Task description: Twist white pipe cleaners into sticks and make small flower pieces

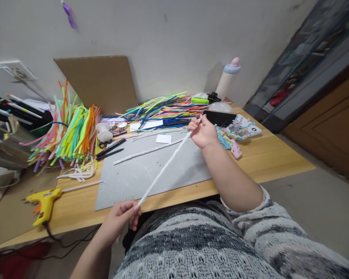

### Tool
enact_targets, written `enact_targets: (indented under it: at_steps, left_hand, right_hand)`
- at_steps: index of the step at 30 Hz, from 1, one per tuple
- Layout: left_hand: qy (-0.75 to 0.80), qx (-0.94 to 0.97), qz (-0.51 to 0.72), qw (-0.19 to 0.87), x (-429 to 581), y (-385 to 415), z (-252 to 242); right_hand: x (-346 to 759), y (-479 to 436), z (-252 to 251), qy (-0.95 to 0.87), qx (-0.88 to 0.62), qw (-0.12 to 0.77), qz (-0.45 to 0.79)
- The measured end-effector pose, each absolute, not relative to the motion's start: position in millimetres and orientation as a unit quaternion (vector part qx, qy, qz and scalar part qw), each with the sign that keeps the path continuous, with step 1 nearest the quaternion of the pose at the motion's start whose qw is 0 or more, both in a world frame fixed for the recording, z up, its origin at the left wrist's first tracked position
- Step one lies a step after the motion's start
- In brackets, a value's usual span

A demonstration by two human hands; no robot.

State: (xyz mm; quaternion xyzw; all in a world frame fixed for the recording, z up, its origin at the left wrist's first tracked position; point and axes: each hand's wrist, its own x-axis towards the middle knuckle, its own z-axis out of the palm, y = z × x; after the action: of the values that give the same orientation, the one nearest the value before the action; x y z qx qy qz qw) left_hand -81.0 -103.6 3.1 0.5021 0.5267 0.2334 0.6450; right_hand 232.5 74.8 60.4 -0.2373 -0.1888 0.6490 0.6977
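Observation:
A long white pipe cleaner [165,166] stretches taut between both my hands above a grey mat [139,174]. My left hand [120,219] pinches its near end at the table's front edge. My right hand [202,131] grips its far end over the mat's far right corner, fingers closed. A second white pipe cleaner [147,152] lies flat on the mat, beside a small white paper square [163,138].
Piles of coloured pipe cleaners lie at left [69,135] and at the back [163,108]. A yellow glue gun [43,201] rests on the wooden table [279,155]. A black phone [219,117], a bottle [228,79], cardboard [101,83] and pens [110,149] are around.

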Motion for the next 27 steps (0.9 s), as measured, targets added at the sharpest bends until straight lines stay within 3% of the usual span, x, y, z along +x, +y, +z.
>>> enact_targets:
  at_steps: [10, 20, 27]
  left_hand:
    - [0.542, 0.533, 0.217, 0.612, -70, -107, -4]
    - [0.546, 0.584, 0.222, 0.557, -67, -101, -2]
    - [0.540, 0.598, 0.214, 0.552, -57, -97, 2]
  right_hand:
    - [241, 78, 67, -0.003, -0.240, 0.749, 0.618]
    - [229, 47, 68, -0.161, -0.134, 0.671, 0.711]
    - [229, 45, 72, -0.154, -0.169, 0.724, 0.651]
